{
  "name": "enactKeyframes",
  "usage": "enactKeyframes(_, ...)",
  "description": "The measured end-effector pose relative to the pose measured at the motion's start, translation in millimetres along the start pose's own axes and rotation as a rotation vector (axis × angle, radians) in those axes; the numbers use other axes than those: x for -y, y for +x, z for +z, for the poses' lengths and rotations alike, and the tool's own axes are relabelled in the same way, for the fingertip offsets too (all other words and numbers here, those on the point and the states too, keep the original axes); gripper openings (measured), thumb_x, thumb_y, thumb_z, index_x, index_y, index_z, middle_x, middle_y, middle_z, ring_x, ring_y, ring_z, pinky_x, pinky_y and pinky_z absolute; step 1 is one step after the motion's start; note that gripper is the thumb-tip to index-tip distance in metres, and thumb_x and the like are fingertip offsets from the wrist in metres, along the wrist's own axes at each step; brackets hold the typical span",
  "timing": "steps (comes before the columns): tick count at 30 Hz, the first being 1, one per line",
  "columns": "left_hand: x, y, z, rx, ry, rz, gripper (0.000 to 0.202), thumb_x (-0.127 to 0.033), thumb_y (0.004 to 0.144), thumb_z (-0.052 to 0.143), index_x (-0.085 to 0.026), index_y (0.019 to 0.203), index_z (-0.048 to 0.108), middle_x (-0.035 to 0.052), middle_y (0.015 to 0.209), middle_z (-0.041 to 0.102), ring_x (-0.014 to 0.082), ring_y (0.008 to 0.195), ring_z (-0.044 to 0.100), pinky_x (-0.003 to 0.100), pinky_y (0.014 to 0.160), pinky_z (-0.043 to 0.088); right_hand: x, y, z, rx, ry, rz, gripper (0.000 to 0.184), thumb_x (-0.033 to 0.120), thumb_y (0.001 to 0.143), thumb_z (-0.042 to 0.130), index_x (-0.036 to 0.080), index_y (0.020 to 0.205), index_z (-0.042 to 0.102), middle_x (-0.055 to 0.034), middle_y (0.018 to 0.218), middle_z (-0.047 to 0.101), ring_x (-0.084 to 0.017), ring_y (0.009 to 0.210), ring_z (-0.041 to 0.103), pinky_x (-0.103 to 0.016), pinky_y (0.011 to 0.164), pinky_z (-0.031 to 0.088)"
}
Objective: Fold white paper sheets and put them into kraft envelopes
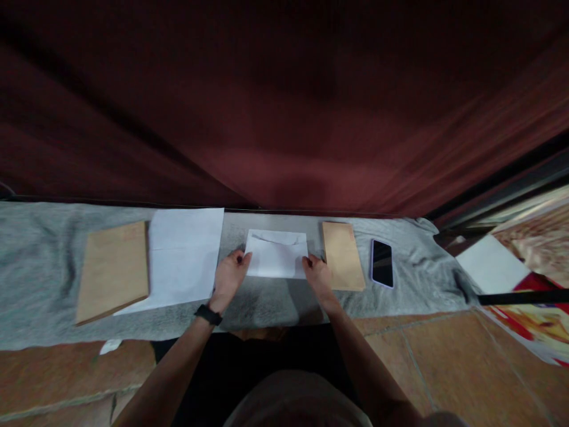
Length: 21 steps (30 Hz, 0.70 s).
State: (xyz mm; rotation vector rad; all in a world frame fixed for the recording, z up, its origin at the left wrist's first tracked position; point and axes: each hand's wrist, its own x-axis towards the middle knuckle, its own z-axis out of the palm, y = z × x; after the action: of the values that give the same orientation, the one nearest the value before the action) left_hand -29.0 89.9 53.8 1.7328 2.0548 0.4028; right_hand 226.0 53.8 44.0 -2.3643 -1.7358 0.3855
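Observation:
A folded white sheet of paper [276, 260] lies in front of me, with a slightly lifted, wavy fold edge near its far side. My left hand [230, 273], with a black band on the wrist, pinches its left edge between thumb and fingers. At the opposite edge, my right hand [317, 274] grips the paper in the same way. Just right of that hand is a stack of narrow brown envelopes [344, 258]. To the left of my left hand are large white sheets [184, 255], partly covered by a stack of bigger brown envelopes [114, 270].
Everything lies on a grey cloth [413, 267] over a long narrow surface. A phone with a lilac case [382, 264] rests at the right. A dark red curtain [284, 148] hangs along the back edge. Tiled floor [440, 356] shows at the near side.

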Motion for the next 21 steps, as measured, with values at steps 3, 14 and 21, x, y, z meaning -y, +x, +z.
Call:
enactKeyframes(3, -10.6, 4.1, -2.4, 0.018, 0.139, -0.050, 0.039, -0.048, 0.102, 0.045, -0.021, 0.099, 0.074, 0.0096, 0.093, 0.079, 0.0229, 0.082, 0.072, 0.028, 0.066, 0.043, 5.6, 7.2, -1.0, 0.013, -0.048, 0.013, 0.036, 0.040, 0.108, 0.048, 0.020, 0.110, 0.077, -0.0116, 0.093, 0.081, -0.022, 0.083, 0.078, -0.025, 0.070, 0.052)
enactKeyframes(14, -22.0, 18.1, 4.3, 0.012, 0.234, -0.096, 0.044, -0.049, 0.104, 0.041, -0.020, 0.110, 0.073, 0.0151, 0.099, 0.080, 0.0297, 0.092, 0.075, 0.034, 0.074, 0.050, 13.4, 25.9, 6.3, -0.056, -0.164, -0.008, 0.035, 0.038, 0.108, 0.051, 0.013, 0.108, 0.075, -0.0166, 0.087, 0.079, -0.024, 0.084, 0.079, -0.029, 0.075, 0.056)
enactKeyframes(21, -25.6, 21.1, 5.9, -0.002, 0.242, -0.102, 0.045, -0.051, 0.104, 0.040, -0.020, 0.109, 0.073, 0.0148, 0.100, 0.079, 0.0298, 0.096, 0.075, 0.034, 0.077, 0.050, 12.8, 28.6, 10.6, -0.086, -0.194, -0.015, 0.038, 0.038, 0.109, 0.046, 0.012, 0.110, 0.074, -0.0162, 0.085, 0.078, -0.023, 0.081, 0.078, -0.029, 0.074, 0.056)
